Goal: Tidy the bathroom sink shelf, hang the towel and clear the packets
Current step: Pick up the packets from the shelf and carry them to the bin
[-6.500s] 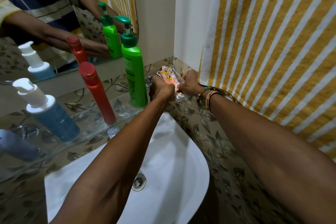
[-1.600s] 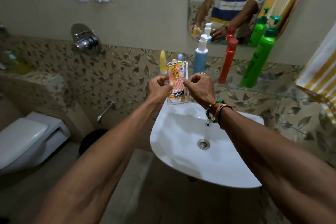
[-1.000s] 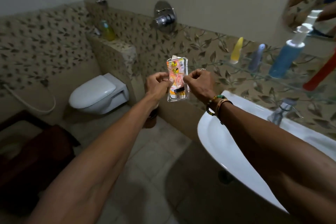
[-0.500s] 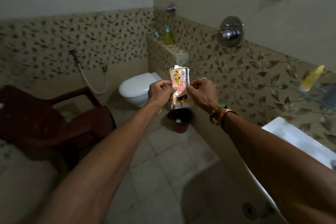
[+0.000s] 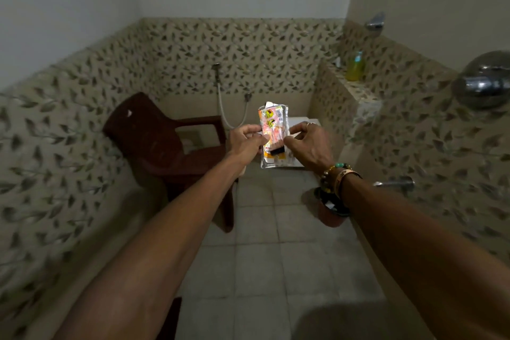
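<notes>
Evidently for binning: our left hand (image 5: 245,141) and right hand (image 5: 309,144) each pinch a side edge of the packets (image 5: 273,136), centre frame.

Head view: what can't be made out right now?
Head view:
- packets: print too small; count unclear, left hand and right hand cover the edges.
- bin: mostly behind the right forearm.
- toilet: mostly behind the packets.
- yellow bottle: label too small.

Both bare arms stretch toward 12 o'clock, left hand (image 5: 246,141) pinching the upright orange-printed clear plastic packet (image 5: 273,130) from 9 o'clock, right hand (image 5: 309,144) from 3 o'clock.
</notes>
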A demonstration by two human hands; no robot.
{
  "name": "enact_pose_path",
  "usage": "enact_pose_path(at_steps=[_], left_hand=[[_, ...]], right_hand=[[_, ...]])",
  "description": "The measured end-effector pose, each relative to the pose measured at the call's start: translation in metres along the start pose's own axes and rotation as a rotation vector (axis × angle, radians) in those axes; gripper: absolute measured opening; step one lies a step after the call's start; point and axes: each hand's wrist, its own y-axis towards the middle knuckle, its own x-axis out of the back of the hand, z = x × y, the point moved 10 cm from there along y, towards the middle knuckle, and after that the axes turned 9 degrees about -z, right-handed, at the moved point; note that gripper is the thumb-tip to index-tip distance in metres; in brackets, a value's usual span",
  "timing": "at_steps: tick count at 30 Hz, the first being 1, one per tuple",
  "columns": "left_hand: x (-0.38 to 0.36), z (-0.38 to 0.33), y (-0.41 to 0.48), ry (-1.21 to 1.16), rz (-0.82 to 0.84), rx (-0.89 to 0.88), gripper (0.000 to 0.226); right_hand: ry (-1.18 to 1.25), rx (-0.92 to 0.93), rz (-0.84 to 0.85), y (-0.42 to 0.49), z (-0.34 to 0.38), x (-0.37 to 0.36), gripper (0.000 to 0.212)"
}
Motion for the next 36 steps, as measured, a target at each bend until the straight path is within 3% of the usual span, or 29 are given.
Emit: enact_pose_path(at_steps=[5, 14, 36], left_hand=[[0.025, 0.006, -0.007, -0.02, -0.114, 0.006, 0.031], [0.046, 0.033, -0.027, 0.029, -0.211, 0.088, 0.033], [0.054, 0.028, -0.008, 0.116, -0.068, 0.115, 0.039]], right_hand=[[0.065, 0.082, 0.074, 0.006, 0.008, -0.029, 0.008], [0.158, 0.085, 0.178, -0.006, -0.006, -0.064, 0.01], [0.063, 0.076, 0.119, -0.008, 0.014, -0.066, 0.027]])
